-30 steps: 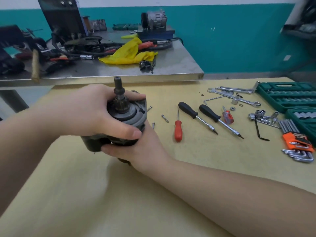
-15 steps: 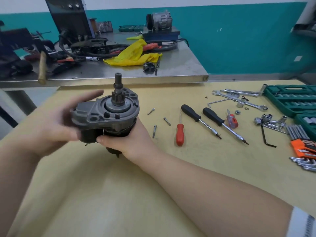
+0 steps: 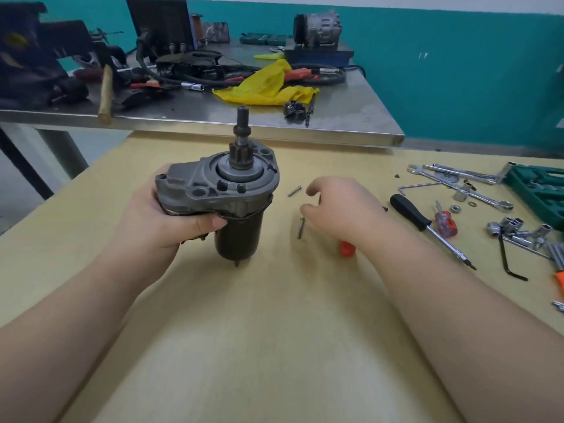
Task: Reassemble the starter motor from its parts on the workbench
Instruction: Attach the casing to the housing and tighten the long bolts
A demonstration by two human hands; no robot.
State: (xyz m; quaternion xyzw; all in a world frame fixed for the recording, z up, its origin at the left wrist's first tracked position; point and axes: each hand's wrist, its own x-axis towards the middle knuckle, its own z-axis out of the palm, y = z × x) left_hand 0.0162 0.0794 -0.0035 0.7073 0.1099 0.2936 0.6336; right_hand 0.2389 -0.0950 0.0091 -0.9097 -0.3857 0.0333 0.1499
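Starter motor (image 3: pixel 227 196) upright on the surface (image 3: pixel 274 346), pinion shaft pointing up, dark body underneath. Left hand (image 3: pixel 158 218) grips it just under the grey end housing, thumb across the front. Right hand (image 3: pixel 338 209) is off the motor, just beside it, fingers loosely curled over a loose screw (image 3: pixel 301 228); slightly blurred, cannot tell whether the fingertips touch it, and no grasp shows. Second screw (image 3: pixel 294 190) lies just beyond the right hand.

Outward from the right hand: black-handled screwdriver (image 3: pixel 410 212) close by, a small red one (image 3: pixel 445 222) past it, spanners and sockets further out.

Risks, as judged:
- Motor steadied by one hand only; a slack grip lets the top-heavy housing tip.
- Small screw could roll or slip from the fingertips on pickup.
- Housing unfastened; tilting may shift it off alignment, so screw holes miss.
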